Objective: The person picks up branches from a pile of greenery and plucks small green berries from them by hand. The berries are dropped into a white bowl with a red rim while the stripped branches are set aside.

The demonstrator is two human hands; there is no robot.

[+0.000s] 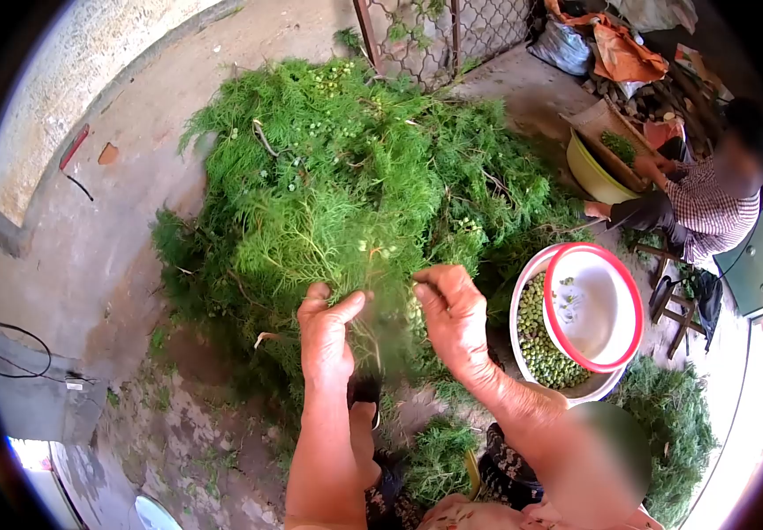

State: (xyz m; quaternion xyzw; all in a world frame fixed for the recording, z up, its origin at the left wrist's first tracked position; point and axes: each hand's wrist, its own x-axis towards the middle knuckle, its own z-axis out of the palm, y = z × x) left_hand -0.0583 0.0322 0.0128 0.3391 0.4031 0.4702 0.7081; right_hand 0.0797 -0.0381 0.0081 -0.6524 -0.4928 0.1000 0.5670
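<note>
My left hand (326, 334) is closed around the lower stem of a feathery green conifer branch (297, 252). Small pale green cones (385, 251) show among its leaves. To the right of the branch, my right hand (456, 318) has thumb and forefinger pinched together; what lies between them, if anything, is too small to make out. Both hands are over the near side of a large heap of cut conifer branches (311, 132). Just right of my right hand, a white basin holds many green cones (536, 340), with a red-rimmed white bowl (595, 305) resting over part of it.
At the right, another person (708, 194) sits by a yellow basin (595, 172) with a woven tray (598, 124) across it. A small wooden stool (682, 318) stands nearby. More cut greenery (664, 424) lies at lower right. Bags (624, 53) sit by the metal gate (417, 44).
</note>
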